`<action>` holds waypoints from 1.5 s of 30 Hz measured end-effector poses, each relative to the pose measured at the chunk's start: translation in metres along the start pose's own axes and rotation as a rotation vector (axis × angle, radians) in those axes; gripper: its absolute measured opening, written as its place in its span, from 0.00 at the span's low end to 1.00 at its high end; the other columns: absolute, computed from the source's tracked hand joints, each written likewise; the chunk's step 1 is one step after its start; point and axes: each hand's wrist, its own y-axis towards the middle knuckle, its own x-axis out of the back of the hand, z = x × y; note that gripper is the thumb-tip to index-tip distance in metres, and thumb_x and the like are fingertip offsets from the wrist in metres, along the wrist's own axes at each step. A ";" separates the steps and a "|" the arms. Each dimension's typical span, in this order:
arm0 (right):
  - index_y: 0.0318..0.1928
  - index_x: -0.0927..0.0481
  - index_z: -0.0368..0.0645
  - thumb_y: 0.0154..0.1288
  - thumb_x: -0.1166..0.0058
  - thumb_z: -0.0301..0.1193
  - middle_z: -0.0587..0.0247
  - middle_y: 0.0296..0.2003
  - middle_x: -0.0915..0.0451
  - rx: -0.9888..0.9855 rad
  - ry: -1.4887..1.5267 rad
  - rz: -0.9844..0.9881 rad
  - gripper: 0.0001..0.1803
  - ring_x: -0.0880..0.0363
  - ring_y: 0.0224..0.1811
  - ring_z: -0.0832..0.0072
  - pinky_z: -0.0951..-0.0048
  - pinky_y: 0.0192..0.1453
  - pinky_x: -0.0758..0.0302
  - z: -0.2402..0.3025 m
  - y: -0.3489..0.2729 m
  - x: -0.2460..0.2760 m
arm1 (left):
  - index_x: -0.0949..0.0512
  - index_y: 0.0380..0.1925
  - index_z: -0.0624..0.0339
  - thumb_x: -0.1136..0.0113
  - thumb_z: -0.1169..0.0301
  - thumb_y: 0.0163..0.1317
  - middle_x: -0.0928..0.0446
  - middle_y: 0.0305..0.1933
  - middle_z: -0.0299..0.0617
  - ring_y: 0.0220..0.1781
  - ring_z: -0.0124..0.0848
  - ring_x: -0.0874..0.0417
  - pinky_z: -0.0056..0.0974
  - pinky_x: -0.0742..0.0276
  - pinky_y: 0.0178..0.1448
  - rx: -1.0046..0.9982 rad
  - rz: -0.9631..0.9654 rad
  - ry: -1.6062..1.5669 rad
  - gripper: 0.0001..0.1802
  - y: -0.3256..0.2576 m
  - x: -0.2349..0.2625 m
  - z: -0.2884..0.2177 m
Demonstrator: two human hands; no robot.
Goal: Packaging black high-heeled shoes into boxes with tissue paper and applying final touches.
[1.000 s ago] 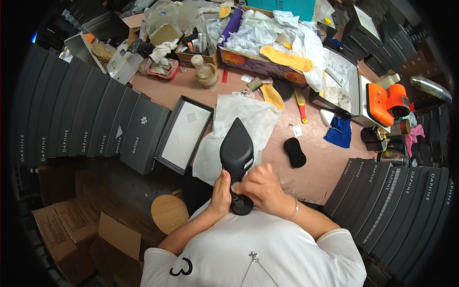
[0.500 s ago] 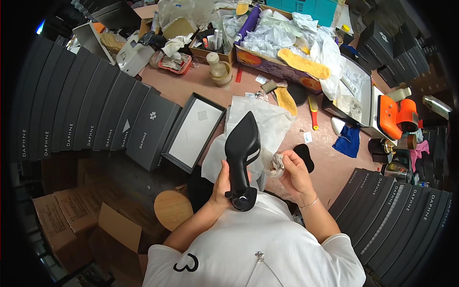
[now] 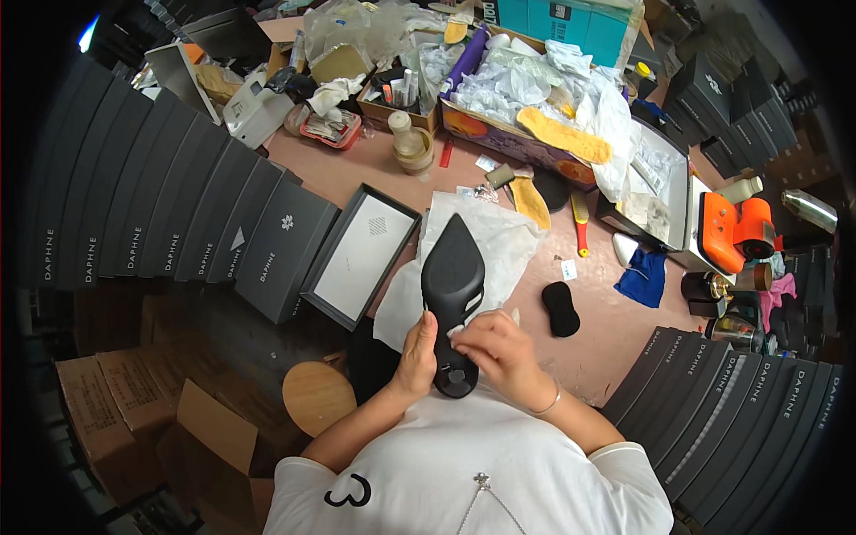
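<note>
A black pointed-toe shoe (image 3: 454, 267) is in front of my chest, its toe pointing away from me and its sole turned up toward the view. My left hand (image 3: 415, 358) grips it along the left side, thumb on the edge. At the shoe's narrow middle, my right hand (image 3: 506, 357) pinches a small white wad (image 3: 456, 333) and touches it to the shoe; most of the wad is hidden by the fingers. Beneath and beyond lies a sheet of white tissue paper (image 3: 504, 234). A black pad (image 3: 561, 309) rests on the table to the right.
Left of the paper sits an open shoebox part (image 3: 355, 259), beside a long row of dark shoeboxes (image 3: 178, 192). More boxes (image 3: 727, 401) are stacked at right. Farther off are a brush (image 3: 581, 225), a blue cloth (image 3: 642, 278) and a carton (image 3: 517, 143) filled with crumpled paper.
My right hand has moved left with the white wad, from beside the shoe onto it. The shoe has turned so its sole shows more squarely.
</note>
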 end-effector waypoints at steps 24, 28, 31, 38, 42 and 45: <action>0.46 0.18 0.50 0.56 0.39 0.32 0.63 0.44 0.21 0.455 -0.741 -0.131 0.14 0.25 0.46 0.65 0.63 0.46 0.32 -0.183 0.319 -0.059 | 0.23 0.32 0.62 0.79 0.35 0.69 0.26 0.24 0.36 0.25 0.24 0.26 0.28 0.30 0.31 -0.298 -0.180 -0.219 0.44 0.109 0.099 -0.057; 0.57 0.26 0.49 0.56 0.38 0.27 0.53 0.52 0.26 0.275 -0.472 -0.106 0.26 0.24 0.52 0.55 0.58 0.54 0.26 -0.194 0.300 -0.069 | 0.26 0.37 0.62 0.76 0.33 0.67 0.24 0.26 0.40 0.25 0.25 0.25 0.29 0.29 0.30 -0.276 -0.011 -0.399 0.42 0.117 0.111 -0.050; 0.56 0.27 0.45 0.56 0.38 0.25 0.50 0.53 0.26 0.215 -0.437 -0.087 0.25 0.24 0.52 0.52 0.59 0.55 0.26 -0.193 0.303 -0.064 | 0.26 0.36 0.62 0.75 0.34 0.67 0.24 0.25 0.40 0.24 0.25 0.25 0.29 0.29 0.29 -0.263 -0.028 -0.384 0.42 0.116 0.107 -0.050; 0.57 0.35 0.38 0.65 0.42 0.27 0.54 0.49 0.27 -0.057 0.292 -0.748 0.23 0.23 0.48 0.71 0.72 0.50 0.20 -0.208 0.264 -0.008 | 0.25 0.32 0.63 0.75 0.36 0.69 0.25 0.24 0.37 0.24 0.24 0.24 0.29 0.29 0.29 -0.272 -0.236 -0.137 0.41 0.099 0.095 -0.067; 0.56 0.34 0.36 0.65 0.41 0.27 0.55 0.49 0.27 -0.184 0.553 -0.785 0.22 0.24 0.48 0.74 0.74 0.50 0.22 -0.201 0.260 -0.018 | 0.24 0.32 0.63 0.75 0.37 0.70 0.25 0.25 0.37 0.25 0.24 0.24 0.29 0.29 0.30 -0.292 -0.234 -0.072 0.41 0.090 0.093 -0.064; 0.54 0.29 0.38 0.59 0.38 0.26 0.54 0.48 0.25 0.115 -0.200 -0.493 0.23 0.24 0.51 0.66 0.69 0.55 0.26 -0.189 0.282 -0.039 | 0.24 0.33 0.64 0.76 0.37 0.70 0.25 0.25 0.37 0.25 0.24 0.24 0.29 0.28 0.31 -0.297 -0.246 -0.048 0.41 0.080 0.089 -0.059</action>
